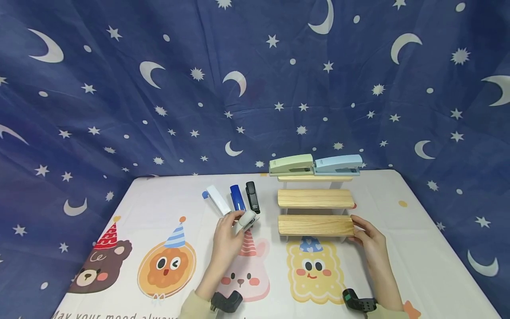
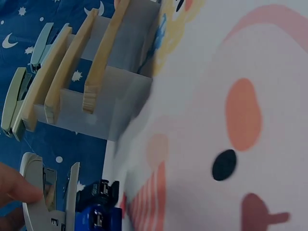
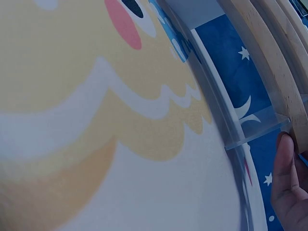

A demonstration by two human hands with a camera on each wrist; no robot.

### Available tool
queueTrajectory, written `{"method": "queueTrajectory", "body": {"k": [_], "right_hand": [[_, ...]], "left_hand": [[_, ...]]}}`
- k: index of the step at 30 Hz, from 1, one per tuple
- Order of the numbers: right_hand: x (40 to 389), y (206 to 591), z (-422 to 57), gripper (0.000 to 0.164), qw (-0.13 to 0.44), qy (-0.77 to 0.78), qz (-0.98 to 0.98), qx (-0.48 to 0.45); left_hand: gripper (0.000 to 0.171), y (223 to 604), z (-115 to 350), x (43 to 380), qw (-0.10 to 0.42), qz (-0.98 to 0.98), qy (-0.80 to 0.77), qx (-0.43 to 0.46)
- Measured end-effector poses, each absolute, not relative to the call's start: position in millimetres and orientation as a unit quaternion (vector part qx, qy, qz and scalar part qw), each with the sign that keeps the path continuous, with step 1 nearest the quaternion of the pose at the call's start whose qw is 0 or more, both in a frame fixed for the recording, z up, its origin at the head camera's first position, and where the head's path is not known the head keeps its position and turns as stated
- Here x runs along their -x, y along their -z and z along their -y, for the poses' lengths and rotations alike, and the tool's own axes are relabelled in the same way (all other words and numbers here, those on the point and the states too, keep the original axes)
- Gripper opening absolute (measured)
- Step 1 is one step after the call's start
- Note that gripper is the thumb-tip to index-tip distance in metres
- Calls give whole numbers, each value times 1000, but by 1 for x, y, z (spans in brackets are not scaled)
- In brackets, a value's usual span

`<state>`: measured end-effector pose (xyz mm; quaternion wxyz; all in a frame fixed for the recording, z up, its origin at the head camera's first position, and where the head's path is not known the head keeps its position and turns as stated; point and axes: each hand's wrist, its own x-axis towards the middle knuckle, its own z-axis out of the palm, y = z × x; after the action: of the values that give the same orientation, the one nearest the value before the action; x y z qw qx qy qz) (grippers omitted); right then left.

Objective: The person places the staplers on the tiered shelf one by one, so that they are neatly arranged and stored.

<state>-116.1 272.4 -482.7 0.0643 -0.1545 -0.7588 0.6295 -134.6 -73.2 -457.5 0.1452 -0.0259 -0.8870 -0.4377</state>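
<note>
My left hand point(image 1: 230, 235) grips a light grey stapler point(image 1: 246, 219) between thumb and fingers, held above the tablecloth. In the left wrist view this stapler point(image 2: 36, 192) shows its jaws apart. Just behind it lie a white stapler point(image 1: 217, 199), a blue stapler point(image 1: 237, 197) and a black stapler point(image 1: 253, 197). A three-step wooden stand point(image 1: 314, 225) is to the right, and my right hand point(image 1: 372, 243) holds the right end of its lowest step, thumb and fingers about the board's end. On the top step sit a green stapler point(image 1: 291, 165) and a light blue stapler point(image 1: 338, 165), end to end.
Clear plastic side panels point(image 3: 260, 129) carry the stand's boards. A white tablecloth point(image 1: 167, 190) with cartoon prints covers the table. Behind it hangs a dark blue curtain point(image 1: 263, 115) with moons and stars, close to the table's back edge.
</note>
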Motion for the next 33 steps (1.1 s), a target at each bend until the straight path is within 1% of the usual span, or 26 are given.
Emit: {"method": "queueTrajectory", "body": {"k": [7, 17, 25, 33], "right_hand": [[116, 483, -273, 42, 66, -631, 758, 153], [116, 482, -272, 42, 64, -628, 759, 158], [118, 483, -271, 41, 66, -624, 761, 162], [116, 483, -272, 41, 68, -622, 765, 153]], "left_hand": [[50, 445, 62, 140, 138, 882, 449, 51], [49, 427, 45, 147, 154, 878, 444, 97], [48, 413, 31, 153, 182, 871, 438, 130], [48, 406, 14, 163, 181, 868, 438, 147]]}}
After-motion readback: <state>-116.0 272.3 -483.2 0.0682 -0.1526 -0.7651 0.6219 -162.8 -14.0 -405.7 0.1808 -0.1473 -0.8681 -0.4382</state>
